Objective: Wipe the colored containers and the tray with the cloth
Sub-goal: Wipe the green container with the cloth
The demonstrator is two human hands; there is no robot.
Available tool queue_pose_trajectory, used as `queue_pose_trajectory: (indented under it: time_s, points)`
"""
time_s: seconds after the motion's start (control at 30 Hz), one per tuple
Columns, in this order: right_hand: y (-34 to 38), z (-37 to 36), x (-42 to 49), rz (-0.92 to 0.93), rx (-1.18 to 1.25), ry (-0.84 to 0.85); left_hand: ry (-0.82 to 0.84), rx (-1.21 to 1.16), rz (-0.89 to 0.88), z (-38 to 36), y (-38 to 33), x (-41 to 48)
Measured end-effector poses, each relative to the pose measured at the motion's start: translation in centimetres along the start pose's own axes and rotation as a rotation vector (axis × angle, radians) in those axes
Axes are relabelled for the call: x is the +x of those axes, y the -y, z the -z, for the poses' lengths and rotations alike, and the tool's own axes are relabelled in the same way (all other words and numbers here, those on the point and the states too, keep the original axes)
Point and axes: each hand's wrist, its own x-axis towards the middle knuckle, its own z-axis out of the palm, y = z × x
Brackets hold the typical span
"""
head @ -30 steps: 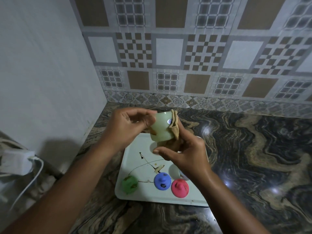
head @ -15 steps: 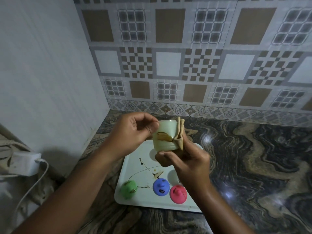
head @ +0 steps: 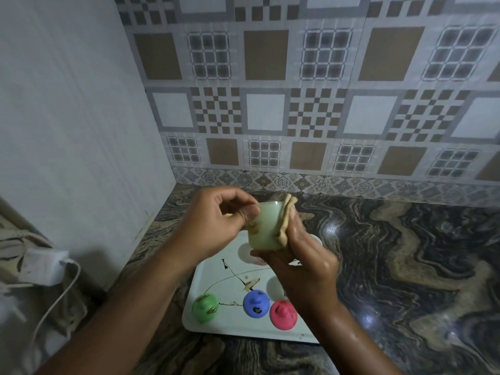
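Over the far end of the stained white tray (head: 213,277), the left hand (head: 216,226) pinches one pale green container (head: 266,231) with curled fingers, the right hand (head: 303,263) curls under it pressing one tan cloth (head: 286,220) to its right side, and three domed pieces, green piece (head: 205,307), blue piece (head: 256,303) and pink piece (head: 283,314), line the tray's near edge.

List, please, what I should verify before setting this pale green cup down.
1. Grip: left hand pinches the pale green cup and right hand supports it: ok.
2. Contact: cloth is pressed against the cup's side: ok.
3. Outside of cup clean: brown smear shows: not ok.
4. Inside of cup clean: cannot tell.
5. Surface: tray carries brown streaks: not ok.
6. Others: green piece and blue piece bear dark marks: not ok; pink piece: cannot tell.
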Motion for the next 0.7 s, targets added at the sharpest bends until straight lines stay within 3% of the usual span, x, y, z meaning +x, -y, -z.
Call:
queue_pose_trajectory:
  time_s: [0.07,0.13,0.3,0.4,0.57,0.63,0.7]
  points:
    - [-0.6,0.1,-0.2,0.095,-0.099,0.033,-0.012,0.141,-0.076,-0.7,-0.5,-0.5]
    - [-0.7,0.3,-0.3,0.077,-0.067,0.027,-0.032,0.110,-0.096,-1.0,-0.8,-0.9]
    - [0.1,1.1,-0.4,-0.295,0.353,-0.116,0.045,-0.141,0.073,-0.4,-0.6,-0.9]
    - [0.0,1.0,-0.6,-0.153,0.200,-0.095,0.019,-0.205,0.153,-0.5,-1.3,-1.0]
    - [-0.2,1.6,-0.8,0.137,-0.065,-0.040,0.018,0.069,-0.030,-0.3,-2.5,-1.6]
    - [-0.1,1.9,-0.9,0.136,-0.056,-0.040,0.003,0.131,-0.094,-0.8,-3.0,-2.3]
    - [0.1,1.8,-1.2,0.019,0.045,-0.082,-0.006,0.062,-0.100,-1.0,-3.0,-2.5]
